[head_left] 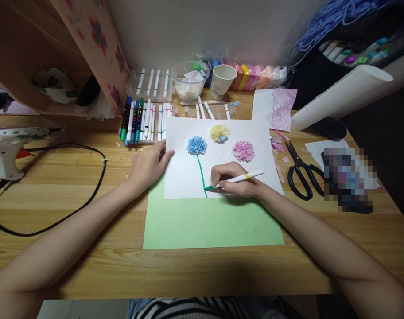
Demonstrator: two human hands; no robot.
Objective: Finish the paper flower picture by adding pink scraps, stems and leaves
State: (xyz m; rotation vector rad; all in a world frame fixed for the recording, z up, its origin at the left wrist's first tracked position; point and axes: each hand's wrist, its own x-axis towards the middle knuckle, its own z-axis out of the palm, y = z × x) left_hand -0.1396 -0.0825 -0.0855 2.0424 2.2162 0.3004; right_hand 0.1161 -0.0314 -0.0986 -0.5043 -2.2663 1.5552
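My right hand [233, 177] is closed around a white marker [243, 177] with a yellow band. Its green tip meets the white paper [182, 181] near the foot of a green line [201, 170]. That line runs up to a tuft of blue paper shreds [197, 145]. A yellow tuft [219, 132] with some blue at its lower edge and a pink tuft [243, 151] are also on the sheet. My left hand [149, 166] rests at the paper's left edge, thumb on it and apart from the bent fingers. Under the sheet lies green paper [211, 226].
Several markers [145, 119] lie at the back left. A clear bowl [188, 84] and a paper cup [222, 82] stand behind. Black scissors [300, 170] and a pink-coloured paper piece [283, 108] are to the right. A glue gun [9, 150] with a looped cable lies left.
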